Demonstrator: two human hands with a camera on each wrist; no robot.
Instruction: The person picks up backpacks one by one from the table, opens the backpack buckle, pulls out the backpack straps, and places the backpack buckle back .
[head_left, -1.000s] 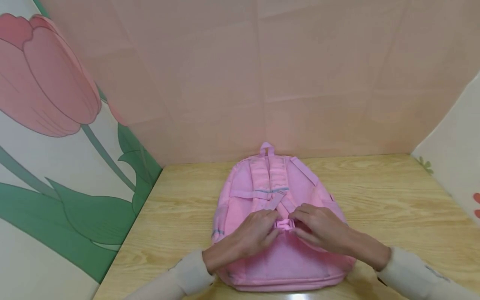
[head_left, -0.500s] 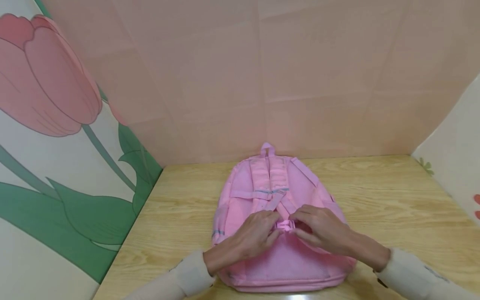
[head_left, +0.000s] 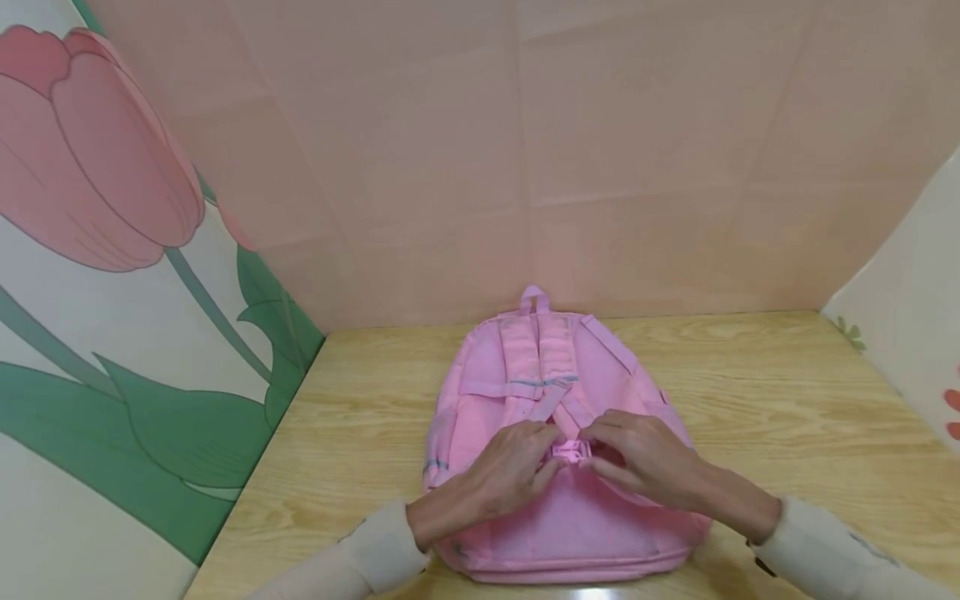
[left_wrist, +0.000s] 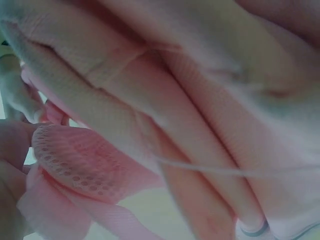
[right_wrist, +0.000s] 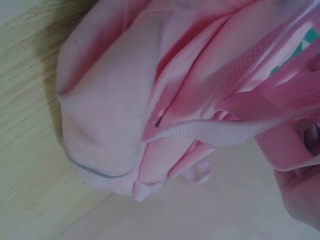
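Observation:
A pink backpack (head_left: pixel 570 533) lies with its shoulder-strap side up. Across its lower middle sits a pink plastic buckle (head_left: pixel 572 451), between my two hands. My left hand (head_left: pixel 510 462) pinches the buckle's left end between thumb and fingers. From the other side my right hand (head_left: pixel 645 454) pinches its right end. The left wrist view shows a mesh-padded shoulder strap (left_wrist: pixel 80 155) beside my fingers. A webbing strap (right_wrist: pixel 200 131) runs to my right hand in the right wrist view. The fingertips partly cover the buckle's two ends.
The backpack rests on a wood-grain table (head_left: pixel 780 375). Its top carry loop (head_left: pixel 534 296) points toward the pinkish back wall (head_left: pixel 420 167). A tulip-printed panel (head_left: pixel 210 442) borders the left, and a pale panel (head_left: pixel 915 308) the right.

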